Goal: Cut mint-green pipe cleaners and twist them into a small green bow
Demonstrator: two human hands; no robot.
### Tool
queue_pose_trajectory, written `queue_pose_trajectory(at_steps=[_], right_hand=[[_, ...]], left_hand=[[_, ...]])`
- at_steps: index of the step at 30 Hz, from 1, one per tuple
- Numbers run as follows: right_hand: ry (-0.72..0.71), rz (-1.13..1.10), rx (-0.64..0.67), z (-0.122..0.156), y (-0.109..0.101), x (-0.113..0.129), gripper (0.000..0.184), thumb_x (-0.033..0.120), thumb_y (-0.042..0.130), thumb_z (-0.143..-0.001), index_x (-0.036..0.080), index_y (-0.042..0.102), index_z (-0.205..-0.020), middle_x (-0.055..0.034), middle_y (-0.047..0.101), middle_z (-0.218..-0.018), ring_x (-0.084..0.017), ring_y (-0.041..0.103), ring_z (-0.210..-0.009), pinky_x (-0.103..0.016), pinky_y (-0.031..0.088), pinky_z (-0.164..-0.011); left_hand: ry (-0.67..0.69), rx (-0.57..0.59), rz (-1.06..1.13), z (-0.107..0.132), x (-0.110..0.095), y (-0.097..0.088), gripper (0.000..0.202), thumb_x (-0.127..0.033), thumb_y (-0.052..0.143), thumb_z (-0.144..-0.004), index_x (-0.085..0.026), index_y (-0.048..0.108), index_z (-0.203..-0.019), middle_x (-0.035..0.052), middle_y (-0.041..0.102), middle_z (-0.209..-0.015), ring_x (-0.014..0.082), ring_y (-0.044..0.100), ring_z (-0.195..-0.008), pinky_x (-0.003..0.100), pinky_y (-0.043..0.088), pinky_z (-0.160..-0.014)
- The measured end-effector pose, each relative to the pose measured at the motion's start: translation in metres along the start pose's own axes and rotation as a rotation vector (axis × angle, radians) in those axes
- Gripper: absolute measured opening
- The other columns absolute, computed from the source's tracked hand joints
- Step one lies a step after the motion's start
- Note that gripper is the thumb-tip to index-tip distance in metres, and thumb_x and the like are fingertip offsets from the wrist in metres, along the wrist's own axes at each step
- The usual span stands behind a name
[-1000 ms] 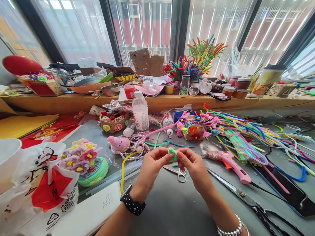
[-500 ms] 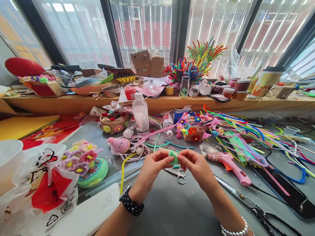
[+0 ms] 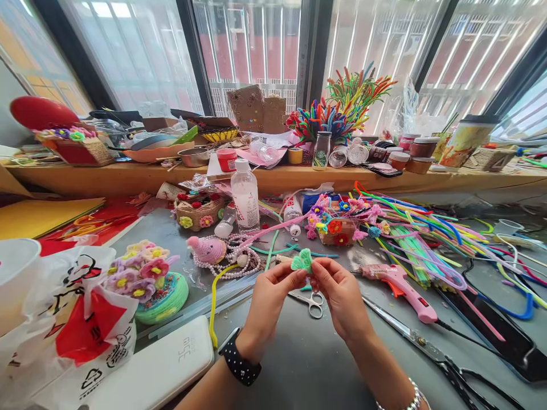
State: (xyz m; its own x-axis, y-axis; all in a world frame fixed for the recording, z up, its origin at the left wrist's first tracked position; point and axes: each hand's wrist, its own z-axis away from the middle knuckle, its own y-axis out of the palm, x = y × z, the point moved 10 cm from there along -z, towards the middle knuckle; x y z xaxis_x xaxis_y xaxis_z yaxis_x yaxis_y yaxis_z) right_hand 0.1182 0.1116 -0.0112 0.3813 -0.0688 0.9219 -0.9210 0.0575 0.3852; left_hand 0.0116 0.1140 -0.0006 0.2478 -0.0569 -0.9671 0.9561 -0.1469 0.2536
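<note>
Between the fingertips of both hands is a small mint-green pipe-cleaner flower (image 3: 302,260), its fuzzy rounded loops showing above the fingers. My left hand (image 3: 276,293) pinches it from the left, thumb and forefinger together. From the right, my right hand (image 3: 342,296) pinches its lower side, and the grip hides that part. Small silver scissors (image 3: 315,304) lie on the table just beneath the hands. To the right rests a pink hot glue gun (image 3: 401,287), with large black-handled scissors (image 3: 427,344) nearer to me.
A crocheted pink bird (image 3: 209,250) lies among bead strings. Left are a green pot of fuzzy flowers (image 3: 162,299), a white power bank (image 3: 171,359) and a plastic bag (image 3: 85,324). Loose pipe cleaners (image 3: 410,239) spread at right. A clear bottle (image 3: 245,196) stands at the back.
The green piece is turned up, and its loops now show more openly above the fingertips. Both hands have shifted slightly, still pinching it.
</note>
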Motion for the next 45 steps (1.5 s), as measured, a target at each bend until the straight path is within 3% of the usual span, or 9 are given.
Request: queue_pose_trajectory(at_steps=[7,16,24,32,37,41,45], right_hand=[[-0.036,0.027,-0.001,-0.001,-0.001,0.002,0.02,0.033,0.062,-0.07,0.014,0.059,-0.072,0.002,0.052,-0.058,-0.008,0.045,-0.052,-0.021,0.037,-0.049],[-0.044,0.113,0.042,0.0,0.004,0.0,0.015,0.031,0.06,-0.072,0.016,0.059,-0.073,0.0025,0.054,-0.06,-0.008,0.047,-0.055,-0.02,0.038,-0.051],[-0.156,0.498,0.079,-0.006,-0.001,0.014,0.016,0.032,0.059,-0.072,0.018,0.064,-0.074,-0.0027,0.058,-0.075,-0.014,0.051,-0.069,-0.023,0.039,-0.055],[-0.217,0.741,0.049,-0.008,-0.008,0.025,0.02,0.037,0.06,-0.069,0.017,0.061,-0.067,-0.0024,0.054,-0.076,-0.012,0.046,-0.058,-0.024,0.039,-0.054],[-0.131,0.726,0.124,-0.011,-0.007,0.02,0.021,0.037,0.062,-0.067,0.017,0.057,-0.07,-0.0008,0.055,-0.068,-0.013,0.047,-0.059,-0.025,0.039,-0.055],[-0.008,0.603,0.286,-0.01,0.0,0.009,0.024,0.035,0.062,-0.067,0.016,0.057,-0.081,-0.0009,0.058,-0.068,-0.013,0.051,-0.061,-0.024,0.041,-0.056],[-0.009,0.562,0.277,-0.01,-0.001,0.011,0.02,0.033,0.059,-0.071,0.015,0.06,-0.079,-0.0017,0.06,-0.07,-0.012,0.051,-0.06,-0.022,0.041,-0.055]], left_hand=[[0.017,0.055,-0.057,0.001,-0.002,0.004,0.028,-0.034,0.058,-0.071,-0.018,0.066,-0.091,0.0047,0.064,-0.087,0.0194,0.054,-0.086,0.028,0.044,-0.073],[0.038,0.032,-0.105,0.0,-0.003,0.0,0.022,-0.033,0.058,-0.072,-0.016,0.067,-0.082,0.0026,0.062,-0.08,0.017,0.053,-0.081,0.026,0.042,-0.072],[-0.117,0.151,0.029,-0.005,0.011,0.001,0.024,-0.026,0.063,-0.069,-0.016,0.068,-0.089,0.0048,0.066,-0.089,0.0195,0.053,-0.095,0.029,0.04,-0.086],[-0.205,0.156,0.007,-0.005,0.019,-0.001,0.022,-0.026,0.065,-0.066,-0.012,0.069,-0.083,0.0067,0.068,-0.087,0.0185,0.059,-0.086,0.028,0.045,-0.082],[-0.219,0.155,-0.034,-0.005,0.018,-0.001,0.023,-0.027,0.066,-0.065,-0.012,0.07,-0.082,0.0063,0.068,-0.082,0.0171,0.06,-0.08,0.028,0.046,-0.08],[-0.22,0.17,-0.09,-0.005,0.018,0.001,0.025,-0.028,0.066,-0.064,-0.013,0.069,-0.085,0.0057,0.068,-0.079,0.0172,0.06,-0.078,0.028,0.046,-0.077],[-0.224,0.164,-0.155,-0.005,0.02,0.001,0.025,-0.029,0.067,-0.063,-0.013,0.07,-0.082,0.004,0.067,-0.07,0.0159,0.06,-0.071,0.029,0.047,-0.074]])
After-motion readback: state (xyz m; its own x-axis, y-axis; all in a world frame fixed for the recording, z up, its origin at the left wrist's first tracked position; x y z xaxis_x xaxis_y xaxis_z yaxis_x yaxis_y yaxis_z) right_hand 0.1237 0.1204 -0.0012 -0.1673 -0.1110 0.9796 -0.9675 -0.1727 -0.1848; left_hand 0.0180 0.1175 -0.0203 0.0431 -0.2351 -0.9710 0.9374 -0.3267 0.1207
